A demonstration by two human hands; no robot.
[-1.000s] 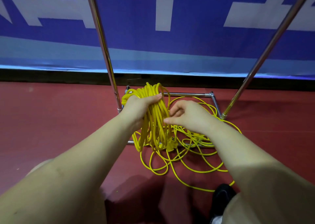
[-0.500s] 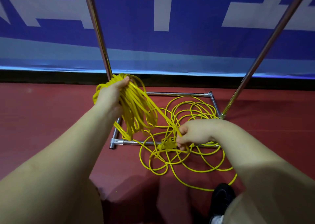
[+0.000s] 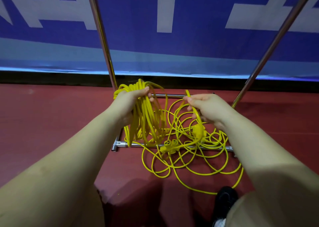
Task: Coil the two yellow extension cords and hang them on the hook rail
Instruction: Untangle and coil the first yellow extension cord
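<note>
My left hand (image 3: 128, 104) grips a bundle of coiled yellow cord (image 3: 146, 116) whose loops hang down to the rack's front bar. My right hand (image 3: 207, 109) pinches a strand of the same yellow cord (image 3: 196, 113), lifted up at about the height of the left hand. Below it, a yellow plug (image 3: 198, 131) dangles on that strand, and a yellow socket end (image 3: 168, 146) lies lower on the pile. A loose tangle of yellow cord (image 3: 195, 161) lies on the red floor, over the rack's base. The hook rail is out of view.
Two slanted metal posts (image 3: 103, 42) (image 3: 276, 38) rise from a chrome base frame (image 3: 120, 143) on the red floor (image 3: 51, 123). A blue and white banner (image 3: 172, 45) stands behind. My black shoe (image 3: 224, 199) is at the bottom right.
My right hand rose from the pile on the floor, lifting a strand with the plug. My left hand shifted right with the coil.
</note>
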